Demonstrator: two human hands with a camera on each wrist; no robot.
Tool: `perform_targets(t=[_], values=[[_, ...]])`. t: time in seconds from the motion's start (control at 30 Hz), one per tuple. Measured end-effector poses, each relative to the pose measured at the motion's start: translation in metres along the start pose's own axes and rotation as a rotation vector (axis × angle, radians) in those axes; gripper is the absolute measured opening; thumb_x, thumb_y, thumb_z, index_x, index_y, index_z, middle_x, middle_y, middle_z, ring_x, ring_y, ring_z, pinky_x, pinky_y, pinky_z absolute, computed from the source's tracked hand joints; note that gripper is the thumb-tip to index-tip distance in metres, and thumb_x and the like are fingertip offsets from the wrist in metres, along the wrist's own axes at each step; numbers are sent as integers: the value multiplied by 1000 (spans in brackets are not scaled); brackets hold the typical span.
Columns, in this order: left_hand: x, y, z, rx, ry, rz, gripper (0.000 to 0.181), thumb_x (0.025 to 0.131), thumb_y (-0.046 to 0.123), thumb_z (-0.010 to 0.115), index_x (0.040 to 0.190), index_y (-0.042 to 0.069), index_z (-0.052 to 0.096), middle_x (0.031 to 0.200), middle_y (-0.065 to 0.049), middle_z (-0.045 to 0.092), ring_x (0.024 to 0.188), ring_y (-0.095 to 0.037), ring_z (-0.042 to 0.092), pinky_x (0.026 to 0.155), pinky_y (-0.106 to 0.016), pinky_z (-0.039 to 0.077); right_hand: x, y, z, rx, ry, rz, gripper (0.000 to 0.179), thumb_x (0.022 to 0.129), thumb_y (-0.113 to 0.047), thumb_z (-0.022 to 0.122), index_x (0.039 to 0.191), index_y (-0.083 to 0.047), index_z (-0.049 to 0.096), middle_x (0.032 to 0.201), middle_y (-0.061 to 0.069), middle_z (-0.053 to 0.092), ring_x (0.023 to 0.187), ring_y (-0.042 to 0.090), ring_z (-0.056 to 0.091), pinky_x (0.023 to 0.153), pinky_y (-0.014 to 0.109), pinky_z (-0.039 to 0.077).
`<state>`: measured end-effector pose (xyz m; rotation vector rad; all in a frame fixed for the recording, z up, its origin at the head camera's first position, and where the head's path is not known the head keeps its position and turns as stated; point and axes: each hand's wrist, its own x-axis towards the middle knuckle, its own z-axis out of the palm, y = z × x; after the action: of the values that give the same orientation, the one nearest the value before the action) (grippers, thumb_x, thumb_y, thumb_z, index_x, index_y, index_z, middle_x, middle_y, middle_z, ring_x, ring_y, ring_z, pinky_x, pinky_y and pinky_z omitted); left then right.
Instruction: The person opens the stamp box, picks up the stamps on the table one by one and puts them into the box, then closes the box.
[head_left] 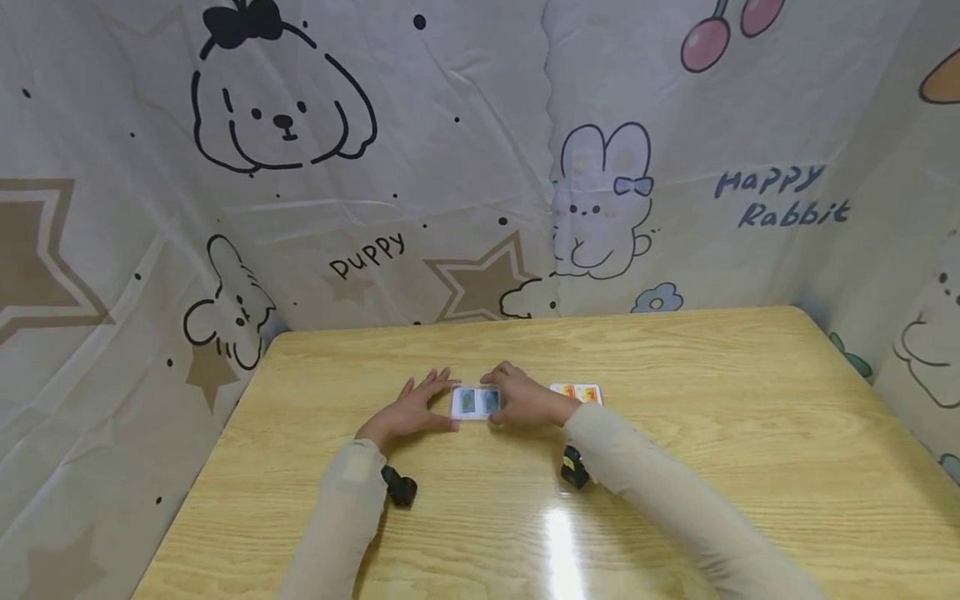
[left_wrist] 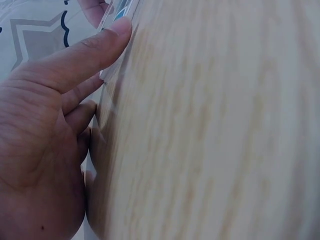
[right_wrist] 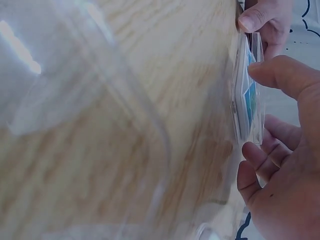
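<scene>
A stack of cards (head_left: 475, 402) with blue pictures lies in a shallow clear plastic case (right_wrist: 256, 137) on the table, between my two hands. My left hand (head_left: 411, 412) holds the case's left end, thumb at the near corner and fingers at the far one. At the right end my right hand (head_left: 528, 398) grips it the same way. The right thumb (right_wrist: 280, 72) reaches over the edge of the cards in the right wrist view. In the left wrist view, the left thumb (left_wrist: 95, 55) lies along the case's edge.
A second set of cards (head_left: 577, 392) with orange pictures lies beyond my right wrist, partly covered by it. A clear plastic piece (right_wrist: 150, 125) looms blurred close to the right wrist camera. Behind the wooden table (head_left: 675, 358) hangs a printed cloth (head_left: 465, 183).
</scene>
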<state>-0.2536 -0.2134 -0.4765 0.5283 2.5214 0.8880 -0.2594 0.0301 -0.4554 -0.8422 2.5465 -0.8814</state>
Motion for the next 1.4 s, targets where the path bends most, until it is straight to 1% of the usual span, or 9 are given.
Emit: perform_targets(t=[0.17, 0.4, 0.5, 0.63, 0.8, 1.1, 1.3, 1.4], values=[[0, -1, -1, -7, -1, -4, 81, 84, 43, 72, 152, 20, 33, 164, -3, 6, 152, -26, -5, 120, -51, -13, 1, 0, -1, -17, -1, 0, 63, 80, -11, 75, 136, 3, 48, 133, 17, 45, 113, 25, 48, 101, 39, 45], [-1, 1, -1, -8, -1, 4, 78, 86, 40, 70, 151, 18, 34, 164, -6, 7, 152, -28, -4, 120, -53, -12, 0, 0, -1, -16, -14, -11, 62, 81, -12, 74, 136, 4, 48, 134, 18, 44, 115, 27, 46, 102, 41, 44], [-2, 1, -1, 0, -2, -2, 77, 87, 40, 70, 151, 19, 33, 164, -5, 7, 152, -27, -4, 120, -52, -12, -1, 1, 0, -17, -10, -13, 64, 81, -13, 74, 136, 4, 48, 134, 18, 44, 116, 27, 46, 102, 41, 44], [-2, 2, -1, 9, 0, -7, 78, 87, 40, 70, 152, 20, 32, 164, -4, 6, 152, -25, -5, 121, -51, -12, -1, 3, 2, -31, -8, -2, 64, 81, -15, 74, 138, 1, 48, 137, 17, 44, 120, 28, 45, 104, 42, 42], [-3, 3, -2, 6, 0, 2, 78, 87, 41, 70, 152, 20, 32, 164, -5, 7, 152, -26, -5, 120, -51, -12, 0, 4, 2, -38, -10, 15, 64, 81, -17, 74, 138, -1, 49, 137, 16, 45, 122, 28, 44, 106, 42, 42], [-4, 4, -3, -5, -6, -3, 78, 87, 51, 65, 152, 22, 32, 164, -2, 6, 152, -22, -6, 121, -49, -13, -1, 4, 0, -51, -39, 39, 65, 83, -20, 73, 140, -3, 47, 139, 16, 44, 124, 29, 43, 107, 42, 41], [-2, 4, -3, 0, -10, -5, 77, 88, 47, 66, 152, 20, 33, 164, -2, 6, 152, -23, -5, 121, -50, -13, -2, 3, -1, -35, -35, 36, 64, 83, -21, 74, 139, -2, 48, 137, 16, 45, 122, 29, 43, 105, 44, 41], [-2, 3, -3, 5, -11, -10, 77, 88, 46, 67, 152, 20, 33, 164, -2, 6, 152, -24, -5, 121, -50, -12, -2, 3, 0, -38, -36, 40, 64, 83, -21, 74, 139, -3, 48, 136, 16, 46, 121, 28, 43, 104, 43, 42]])
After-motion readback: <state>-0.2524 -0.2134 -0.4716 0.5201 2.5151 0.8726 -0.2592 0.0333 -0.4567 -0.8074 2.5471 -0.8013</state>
